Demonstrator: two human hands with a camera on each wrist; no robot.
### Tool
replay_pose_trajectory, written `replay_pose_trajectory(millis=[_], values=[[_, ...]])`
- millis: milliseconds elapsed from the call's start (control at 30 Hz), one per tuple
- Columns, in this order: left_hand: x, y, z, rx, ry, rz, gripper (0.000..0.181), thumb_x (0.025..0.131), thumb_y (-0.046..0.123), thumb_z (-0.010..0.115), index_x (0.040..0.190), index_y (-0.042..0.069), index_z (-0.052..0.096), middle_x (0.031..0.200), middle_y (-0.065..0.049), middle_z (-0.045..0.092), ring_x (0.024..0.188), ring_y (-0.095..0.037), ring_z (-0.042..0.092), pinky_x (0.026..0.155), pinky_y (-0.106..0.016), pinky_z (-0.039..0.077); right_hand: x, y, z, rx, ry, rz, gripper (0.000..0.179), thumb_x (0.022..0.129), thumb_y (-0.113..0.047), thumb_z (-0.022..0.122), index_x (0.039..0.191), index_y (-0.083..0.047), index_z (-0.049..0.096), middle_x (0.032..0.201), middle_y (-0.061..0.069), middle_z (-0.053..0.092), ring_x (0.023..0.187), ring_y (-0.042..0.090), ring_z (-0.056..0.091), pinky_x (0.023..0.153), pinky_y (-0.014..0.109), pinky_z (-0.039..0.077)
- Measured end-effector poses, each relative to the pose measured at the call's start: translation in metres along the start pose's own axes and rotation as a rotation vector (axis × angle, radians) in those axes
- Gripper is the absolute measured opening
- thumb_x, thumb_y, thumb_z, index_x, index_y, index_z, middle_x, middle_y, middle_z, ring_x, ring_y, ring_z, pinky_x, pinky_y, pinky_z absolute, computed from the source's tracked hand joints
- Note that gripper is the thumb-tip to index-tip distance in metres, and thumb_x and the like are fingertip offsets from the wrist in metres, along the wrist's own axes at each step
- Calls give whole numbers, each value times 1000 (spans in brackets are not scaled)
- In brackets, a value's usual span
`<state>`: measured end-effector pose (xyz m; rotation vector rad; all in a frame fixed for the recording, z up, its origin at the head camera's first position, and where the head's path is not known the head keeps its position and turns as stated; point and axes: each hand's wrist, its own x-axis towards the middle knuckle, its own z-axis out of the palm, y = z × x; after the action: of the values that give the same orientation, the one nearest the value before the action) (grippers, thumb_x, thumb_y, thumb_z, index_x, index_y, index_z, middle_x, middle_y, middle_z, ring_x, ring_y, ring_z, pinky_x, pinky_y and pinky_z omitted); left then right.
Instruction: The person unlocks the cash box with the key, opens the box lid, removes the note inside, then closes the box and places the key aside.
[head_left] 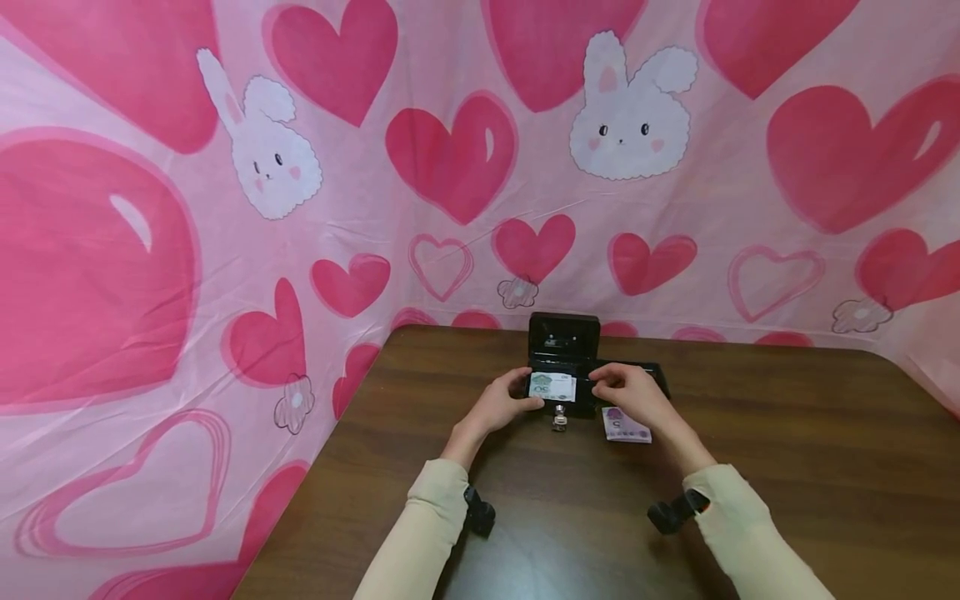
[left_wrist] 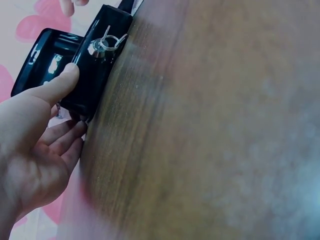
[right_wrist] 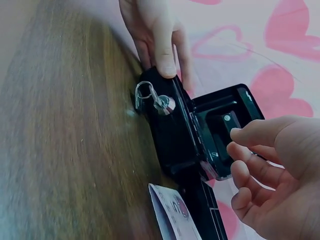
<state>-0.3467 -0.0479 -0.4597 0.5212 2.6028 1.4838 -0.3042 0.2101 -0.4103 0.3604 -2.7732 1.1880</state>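
Observation:
A small black cash box [head_left: 581,409] sits on the table with its lid [head_left: 564,340] raised. A green banknote [head_left: 552,387] lies inside its left part. Keys on a ring [right_wrist: 145,92] hang from the lock [right_wrist: 165,105] on the box's front. My left hand [head_left: 491,407] holds the box's left end, thumb on the front edge and fingers along the side. Over the right part of the box is my right hand [head_left: 633,395], its fingers loosely bent and nothing between them. Just below that hand, a folded purple banknote [head_left: 624,426] lies on the table.
A flat black tray-like piece [right_wrist: 207,212] extends to the right of the box. The wooden table [head_left: 787,467] ends at a pink cloth backdrop [head_left: 720,208] with hearts and rabbits. A dark wrist camera [head_left: 480,512] sits on each sleeve.

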Motion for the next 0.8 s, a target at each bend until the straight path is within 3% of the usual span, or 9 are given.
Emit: replay_pose_trajectory(millis=[400, 667, 800], values=[[-1, 1, -3, -5, 6, -19, 69, 87, 35, 76, 147, 16, 48, 142, -13, 56, 129, -29, 53, 108, -48, 43, 16, -3, 16, -12, -1, -1, 26, 92, -15, 67, 114, -1, 70, 96, 13, 75, 85, 19, 65, 78, 35, 52], [0, 3, 0, -16, 4, -22, 68, 87, 35, 77, 146, 17, 49, 141, -13, 57, 128, -29, 53, 108, -48, 42, 23, 0, 25, -24, -6, 15, 24, 92, -14, 66, 112, 0, 71, 99, 16, 74, 88, 24, 66, 86, 47, 53], [1, 1, 0, -7, 5, -18, 68, 86, 34, 77, 146, 16, 49, 141, -13, 57, 129, -29, 53, 108, -48, 42, 25, 0, 28, -44, 2, 5, 22, 91, -13, 67, 108, 0, 72, 97, 15, 74, 88, 23, 66, 83, 43, 53]])
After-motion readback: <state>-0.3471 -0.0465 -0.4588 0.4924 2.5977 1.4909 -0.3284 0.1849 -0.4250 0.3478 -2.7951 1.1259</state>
